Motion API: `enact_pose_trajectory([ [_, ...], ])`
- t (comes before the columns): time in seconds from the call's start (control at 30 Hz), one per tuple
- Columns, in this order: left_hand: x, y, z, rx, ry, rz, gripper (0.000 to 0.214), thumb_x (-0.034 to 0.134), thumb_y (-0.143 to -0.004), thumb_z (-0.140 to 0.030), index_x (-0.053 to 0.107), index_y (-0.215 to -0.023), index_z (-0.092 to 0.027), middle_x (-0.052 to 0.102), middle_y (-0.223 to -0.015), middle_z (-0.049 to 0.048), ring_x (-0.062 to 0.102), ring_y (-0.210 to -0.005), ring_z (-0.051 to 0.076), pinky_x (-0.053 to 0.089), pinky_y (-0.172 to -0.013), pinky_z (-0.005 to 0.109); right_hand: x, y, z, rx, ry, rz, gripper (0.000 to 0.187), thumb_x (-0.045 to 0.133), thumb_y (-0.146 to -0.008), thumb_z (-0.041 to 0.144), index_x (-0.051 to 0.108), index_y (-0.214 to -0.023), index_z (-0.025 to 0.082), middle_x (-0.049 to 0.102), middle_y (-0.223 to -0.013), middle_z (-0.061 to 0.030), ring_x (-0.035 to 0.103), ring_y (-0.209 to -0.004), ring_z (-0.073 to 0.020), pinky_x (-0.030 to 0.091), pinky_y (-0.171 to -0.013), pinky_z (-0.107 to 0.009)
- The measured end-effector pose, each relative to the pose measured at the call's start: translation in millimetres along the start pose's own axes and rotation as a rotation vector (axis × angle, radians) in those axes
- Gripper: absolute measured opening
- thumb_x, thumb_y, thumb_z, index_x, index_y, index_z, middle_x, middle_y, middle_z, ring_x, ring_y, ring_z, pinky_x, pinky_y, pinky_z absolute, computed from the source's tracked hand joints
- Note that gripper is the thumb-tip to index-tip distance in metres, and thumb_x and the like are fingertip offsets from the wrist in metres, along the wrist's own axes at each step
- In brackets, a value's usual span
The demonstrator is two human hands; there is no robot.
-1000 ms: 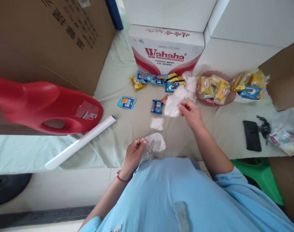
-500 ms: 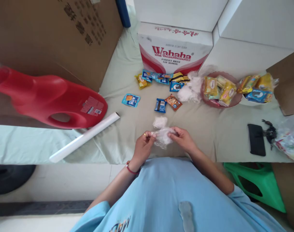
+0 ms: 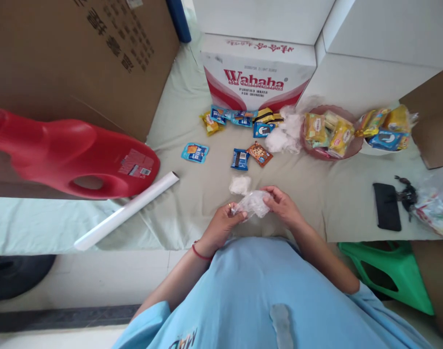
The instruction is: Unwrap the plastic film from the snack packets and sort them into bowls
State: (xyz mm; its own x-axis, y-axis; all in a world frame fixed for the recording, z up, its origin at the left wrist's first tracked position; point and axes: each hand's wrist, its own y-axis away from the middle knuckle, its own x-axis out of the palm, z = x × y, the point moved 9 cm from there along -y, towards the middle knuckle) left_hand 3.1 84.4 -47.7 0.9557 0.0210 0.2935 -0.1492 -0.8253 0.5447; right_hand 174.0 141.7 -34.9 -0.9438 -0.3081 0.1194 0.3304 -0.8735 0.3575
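Note:
A crumpled clear plastic bag (image 3: 254, 204) is stretched between my two hands, just above the cloth near the table's front edge. My left hand (image 3: 226, 220) pinches its left end between thumb and fingers. The bag's right end is gripped by my right hand (image 3: 282, 206). Right behind the bag lies a small white crumpled bundle (image 3: 240, 184). Farther back are a dark blue snack packet (image 3: 240, 159), a brown snack packet (image 3: 259, 154) and a light blue packet (image 3: 195, 152).
A red jug (image 3: 83, 160) and a white roll (image 3: 128, 209) lie at left. Behind stands a Wahaha carton (image 3: 257, 72). To the right are a pink bowl (image 3: 307, 148) of snacks, white plastic wads (image 3: 285, 138), a black phone (image 3: 386, 207) and a green stool (image 3: 399, 276) below.
My right hand has shifted slightly right and turned, and the plastic bag now looks longer and fuller at its right end. My left hand has moved slightly down.

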Motion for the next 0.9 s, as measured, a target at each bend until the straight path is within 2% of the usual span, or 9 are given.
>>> enact_pose_trajectory([
  [0.1, -1.6, 1.2, -1.8, 0.009, 0.075, 0.012, 0.046, 0.096, -0.063, -0.045, 0.067, -0.085, -0.018, 0.069, -0.08, -0.0008, 0.06, -0.077, 0.014, 0.047, -0.077, 0.028, 0.4, 2.2, -1.5, 0.011, -0.038, 0.103, 0.063, 0.095, -0.067, 0.048, 0.069, -0.12, 0.024, 0.073, -0.112, -0.0055, 0.067, -0.097, -0.0195, 0.054, -0.085, -0.031],
  [0.23, -2.8, 1.0, -4.2, -0.012, 0.067, 0.038, 0.044, 0.098, -0.061, -0.04, 0.066, -0.082, -0.018, 0.067, -0.076, -0.0023, 0.057, -0.069, 0.011, 0.043, -0.069, 0.025, -20.5, 6.0, 0.4, 0.053, -0.028, 0.086, 0.034, 0.089, -0.076, 0.046, 0.073, -0.091, 0.021, 0.067, -0.082, -0.0001, 0.058, -0.072, -0.0139, 0.05, -0.069, -0.028],
  [0.47, -18.7, -4.4, -4.3, -0.011, 0.148, -0.082, 0.045, 0.098, -0.059, -0.044, 0.067, -0.079, -0.018, 0.065, -0.07, -0.003, 0.057, -0.066, 0.01, 0.043, -0.065, 0.024, -62.6, 9.7, 8.7, 0.093, -0.089, -0.016, 0.037, 0.09, -0.073, 0.05, 0.074, -0.09, 0.021, 0.061, -0.072, 0.0031, 0.051, -0.058, -0.0097, 0.043, -0.057, -0.024],
  [0.53, -21.3, -3.6, -5.7, 0.0, 0.168, -0.108, 0.047, 0.097, -0.06, -0.047, 0.067, -0.082, -0.018, 0.066, -0.074, -0.0019, 0.058, -0.067, 0.01, 0.044, -0.066, 0.023, -73.0, 10.2, 12.3, 0.056, -0.021, -0.097, 0.039, 0.089, -0.073, 0.052, 0.074, -0.092, 0.021, 0.061, -0.072, 0.0028, 0.051, -0.059, -0.0106, 0.042, -0.057, -0.025],
  [0.63, -22.0, -1.0, -11.7, 0.05, 0.137, -0.135, 0.048, 0.094, -0.065, -0.051, 0.067, -0.085, -0.018, 0.065, -0.075, -0.0022, 0.056, -0.067, 0.01, 0.044, -0.066, 0.024, -84.2, 19.1, 33.0, -0.119, 0.167, -0.318, 0.034, 0.082, -0.082, 0.052, 0.073, -0.094, 0.022, 0.062, -0.077, 0.0008, 0.051, -0.065, -0.0127, 0.042, -0.06, -0.026],
  [0.7, -19.6, 0.6, -15.3, 0.082, 0.08, -0.138, 0.047, 0.091, -0.069, -0.055, 0.065, -0.084, -0.018, 0.061, -0.073, -0.0035, 0.053, -0.065, 0.009, 0.043, -0.064, 0.024, -73.4, 28.3, 51.6, -0.265, 0.285, -0.375, 0.028, 0.076, -0.09, 0.051, 0.072, -0.093, 0.023, 0.062, -0.08, -0.001, 0.053, -0.069, -0.0145, 0.044, -0.063, -0.028],
  [0.73, -17.6, 1.1, -16.4, 0.093, 0.051, -0.136, 0.047, 0.09, -0.07, -0.057, 0.065, -0.084, -0.019, 0.059, -0.072, -0.0041, 0.051, -0.064, 0.009, 0.042, -0.063, 0.024, -61.1, 31.1, 59.3, -0.33, 0.337, -0.343, 0.026, 0.074, -0.092, 0.05, 0.072, -0.095, 0.024, 0.063, -0.085, -0.0023, 0.054, -0.07, -0.0148, 0.045, -0.065, -0.029],
  [0.8, -13.1, 1.8, -17.1, 0.101, 0.012, -0.127, 0.049, 0.088, -0.071, -0.06, 0.064, -0.082, -0.019, 0.056, -0.07, -0.0051, 0.047, -0.062, 0.008, 0.039, -0.061, 0.024, -29.4, 31.9, 67.9, -0.426, 0.43, -0.201, 0.025, 0.074, -0.093, 0.046, 0.074, -0.106, 0.025, 0.065, -0.102, -0.0058, 0.053, -0.069, -0.0131, 0.048, -0.066, -0.031],
  [0.9, -8.0, 2.4, -18.2, 0.111, -0.011, -0.105, 0.051, 0.089, -0.071, -0.062, 0.063, -0.081, -0.019, 0.053, -0.067, -0.006, 0.043, -0.06, 0.008, 0.036, -0.06, 0.023, 6.7, 22.5, 63.5, -0.458, 0.507, -0.009, 0.038, 0.073, -0.094, 0.044, 0.07, -0.129, 0.028, 0.061, -0.13, -0.0106, 0.051, -0.065, -0.0094, 0.051, -0.067, -0.031],
])
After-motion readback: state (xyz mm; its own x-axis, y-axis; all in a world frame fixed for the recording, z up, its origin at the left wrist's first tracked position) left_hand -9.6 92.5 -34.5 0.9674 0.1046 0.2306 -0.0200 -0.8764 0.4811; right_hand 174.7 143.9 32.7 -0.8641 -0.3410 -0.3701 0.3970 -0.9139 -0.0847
